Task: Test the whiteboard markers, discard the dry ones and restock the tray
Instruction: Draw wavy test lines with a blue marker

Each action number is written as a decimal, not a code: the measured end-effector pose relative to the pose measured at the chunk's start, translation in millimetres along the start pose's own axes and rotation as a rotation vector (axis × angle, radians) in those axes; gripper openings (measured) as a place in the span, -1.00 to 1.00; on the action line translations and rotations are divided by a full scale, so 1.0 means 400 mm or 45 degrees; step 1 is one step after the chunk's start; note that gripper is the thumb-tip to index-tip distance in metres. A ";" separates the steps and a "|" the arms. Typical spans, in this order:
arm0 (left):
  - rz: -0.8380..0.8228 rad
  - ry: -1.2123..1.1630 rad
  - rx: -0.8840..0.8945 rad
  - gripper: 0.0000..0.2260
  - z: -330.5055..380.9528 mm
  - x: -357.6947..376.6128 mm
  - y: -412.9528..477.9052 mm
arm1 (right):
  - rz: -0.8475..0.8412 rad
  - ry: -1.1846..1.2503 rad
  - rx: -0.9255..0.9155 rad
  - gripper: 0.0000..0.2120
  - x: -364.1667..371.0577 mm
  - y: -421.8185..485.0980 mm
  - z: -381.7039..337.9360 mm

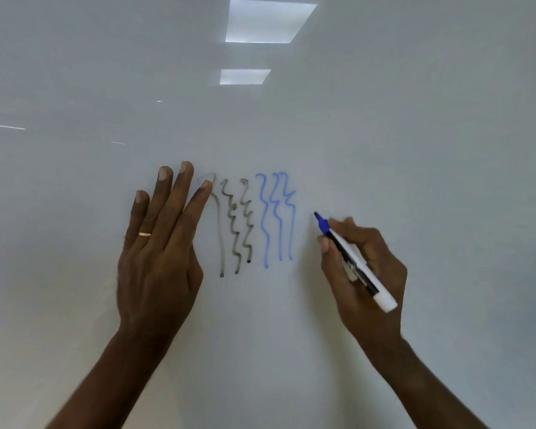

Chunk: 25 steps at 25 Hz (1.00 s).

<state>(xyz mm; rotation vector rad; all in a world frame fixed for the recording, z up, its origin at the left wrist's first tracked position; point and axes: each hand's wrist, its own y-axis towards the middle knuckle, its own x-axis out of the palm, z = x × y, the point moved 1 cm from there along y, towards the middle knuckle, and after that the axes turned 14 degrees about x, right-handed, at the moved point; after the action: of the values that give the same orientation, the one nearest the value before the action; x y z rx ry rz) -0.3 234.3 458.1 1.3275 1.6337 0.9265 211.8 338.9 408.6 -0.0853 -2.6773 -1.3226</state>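
My right hand [364,267] grips an uncapped blue whiteboard marker [355,263] with a white barrel, its tip pointing up and left at the whiteboard [415,150], to the right of the drawn lines. My left hand [158,243] lies flat on the board with straight fingers, a gold ring on one finger; its index fingertip touches the top of the leftmost grey line. On the board stand three black-grey squiggles [235,227] and, to their right, three blue squiggles [277,218]. No tray or other marker is in sight.
The whiteboard fills the whole view. Two ceiling lights [268,21] reflect in its upper part, and thin bright streaks show at the left.
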 end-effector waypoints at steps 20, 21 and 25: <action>0.554 -0.190 -0.223 -0.83 -0.008 -0.011 -0.023 | -0.101 0.054 0.548 -0.69 -0.050 -0.160 0.054; 0.544 -0.208 -0.243 -0.83 -0.007 -0.015 -0.023 | -0.123 0.048 0.573 -0.68 -0.058 -0.156 0.040; 0.540 -0.477 -0.458 -0.81 0.010 -0.051 -0.025 | -0.296 0.148 0.575 -0.78 -0.062 -0.147 -0.074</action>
<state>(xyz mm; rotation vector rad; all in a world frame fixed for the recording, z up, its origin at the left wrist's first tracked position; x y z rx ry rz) 2.1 212.6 450.5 1.5046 0.8685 1.0777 232.6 279.9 376.0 0.3517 -2.8712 -0.7097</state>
